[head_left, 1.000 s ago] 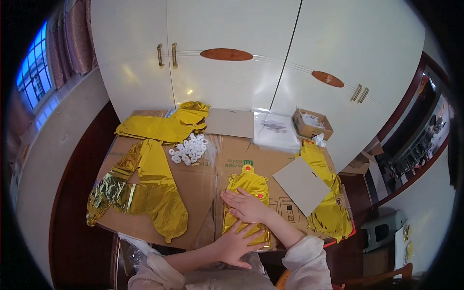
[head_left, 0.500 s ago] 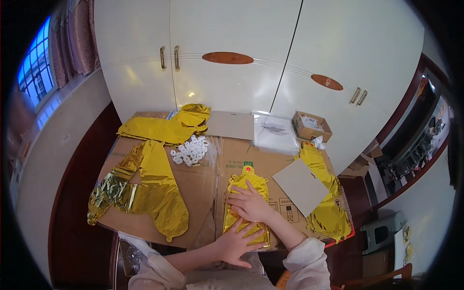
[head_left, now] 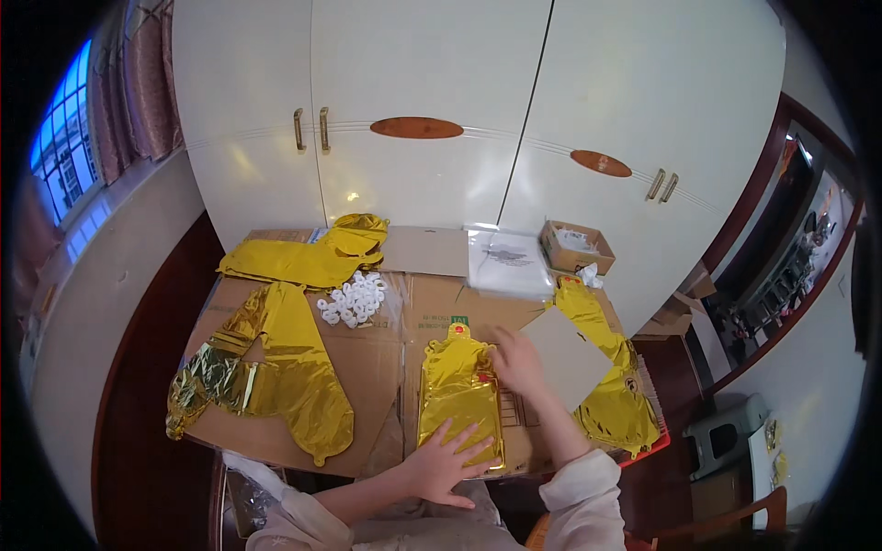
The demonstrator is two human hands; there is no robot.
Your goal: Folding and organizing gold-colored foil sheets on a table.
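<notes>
Gold foil near cardboard edge; left hand splayed atop, right hand grip unclear

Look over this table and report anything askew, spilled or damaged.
The grey card at right lies slanted, partly over gold foil, unlike the squarer card at the back. The large foil at left is crumpled on its left side, unlike its smoother right. No clear spill or damage shows.

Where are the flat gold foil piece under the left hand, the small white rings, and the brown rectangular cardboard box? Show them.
Flat gold foil piece (head_left: pixel 457 395): head view, upper surface.
White rings (head_left: pixel 353 301): head view, heap's middle.
Brown cardboard box (head_left: pixel 581 259): head view, front wall.
</notes>
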